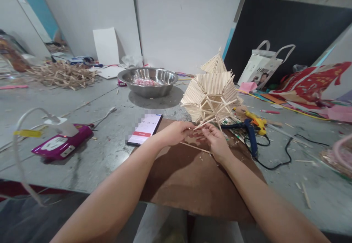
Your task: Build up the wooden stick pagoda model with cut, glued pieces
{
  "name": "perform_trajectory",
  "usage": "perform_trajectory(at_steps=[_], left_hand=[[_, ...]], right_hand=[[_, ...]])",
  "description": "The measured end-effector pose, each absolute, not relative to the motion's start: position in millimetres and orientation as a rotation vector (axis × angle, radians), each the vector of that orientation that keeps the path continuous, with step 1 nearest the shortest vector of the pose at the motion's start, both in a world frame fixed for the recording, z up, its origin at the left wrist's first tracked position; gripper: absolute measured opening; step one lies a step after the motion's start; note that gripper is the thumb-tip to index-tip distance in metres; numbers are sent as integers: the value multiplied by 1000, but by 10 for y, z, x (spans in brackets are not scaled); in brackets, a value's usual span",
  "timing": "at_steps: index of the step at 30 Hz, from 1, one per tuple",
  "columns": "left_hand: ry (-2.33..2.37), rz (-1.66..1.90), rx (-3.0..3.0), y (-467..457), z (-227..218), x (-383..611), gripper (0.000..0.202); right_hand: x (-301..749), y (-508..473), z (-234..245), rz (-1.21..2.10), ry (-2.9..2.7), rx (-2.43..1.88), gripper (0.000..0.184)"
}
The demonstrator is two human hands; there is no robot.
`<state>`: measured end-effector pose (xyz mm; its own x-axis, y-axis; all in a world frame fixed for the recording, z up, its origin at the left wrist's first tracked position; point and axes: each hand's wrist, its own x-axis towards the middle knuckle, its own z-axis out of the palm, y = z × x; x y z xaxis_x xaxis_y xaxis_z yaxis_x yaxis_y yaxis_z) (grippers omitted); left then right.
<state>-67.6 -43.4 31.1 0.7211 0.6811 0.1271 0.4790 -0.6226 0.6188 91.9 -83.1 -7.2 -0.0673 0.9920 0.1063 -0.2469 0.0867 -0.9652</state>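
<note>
A model made of thin wooden sticks [216,83] stands in front of me, with slatted panels and an open frame of crossed sticks on the side facing me. Just below that frame, my left hand [178,131] pinches a wooden stick [202,125] between thumb and fingers. From the other side, my right hand [216,138] has its fingertips closed on the same stick. Whether the stick touches the model, I cannot tell. Another loose stick [195,148] lies below my hands, above the brown board [189,184]; my right hand covers its end.
Right of the model lies a yellow and blue glue gun [257,124] with a trailing black cord. A phone [145,129] showing a timer lies left of my hands. Behind it stands a metal bowl [148,83]. Farther left is a purple power strip [64,144] with a white cable.
</note>
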Motion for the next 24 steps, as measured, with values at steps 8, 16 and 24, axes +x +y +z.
perform_trajectory(at_steps=[8,16,24], left_hand=[[919,495,2383,-463,281,-647,17],[919,524,2346,-459,287,-652,19],[896,525,2253,-464,259,-642,19]], right_hand=[[908,-827,-110,1269,-1108,-962,26],[914,-832,-116,1223,-1132,-977,23],[929,-829,-119,1168,-1155,-1013,23]])
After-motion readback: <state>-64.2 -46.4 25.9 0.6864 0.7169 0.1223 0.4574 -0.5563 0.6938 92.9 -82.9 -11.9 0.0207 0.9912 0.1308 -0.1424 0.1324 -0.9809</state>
